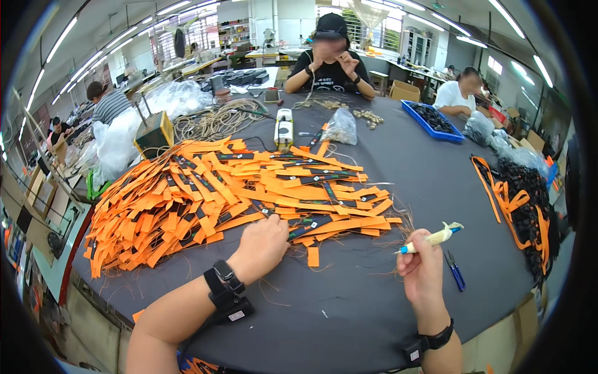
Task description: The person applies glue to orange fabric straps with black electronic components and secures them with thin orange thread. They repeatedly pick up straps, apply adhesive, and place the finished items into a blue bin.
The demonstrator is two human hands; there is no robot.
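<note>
Dark grey table [374, 299], round-edged, near rim toward the wearer. Far left, off the table's edge: a person in a striped shirt [107, 103] bent over, with clear plastic bags [118, 140] heaped alongside. Left edge of table: a yellow box [156, 132], with a coil of tan cord [215, 119] behind it. Left half to centre: a large heap of orange straps [205, 196], many carrying a black patch, spread from the left rim past the middle; loose threads lie along its near fringe. Left hand [261, 244], wrist in a black band, fingers curled and closed on a strap at the heap's near edge, knuckles up. Centre, beyond the heap: a white and yellow device [284, 129] and a small clear bag [341, 128]. Far edge: a person in black shirt and cap [331, 62], both hands raised near the face. Right of centre, near rim: right hand [422, 265], clear of the heap, fisted around a wrapped tool [433, 238] with a blue end, its tip pointing left toward the straps. Just right of that hand: blue snips [455, 269] flat on the table. Far right edge: a blue tray [431, 121] of dark pieces, a person in white [458, 93] behind it, and a pile of black parts with orange straps [523, 206] at the right rim.
</note>
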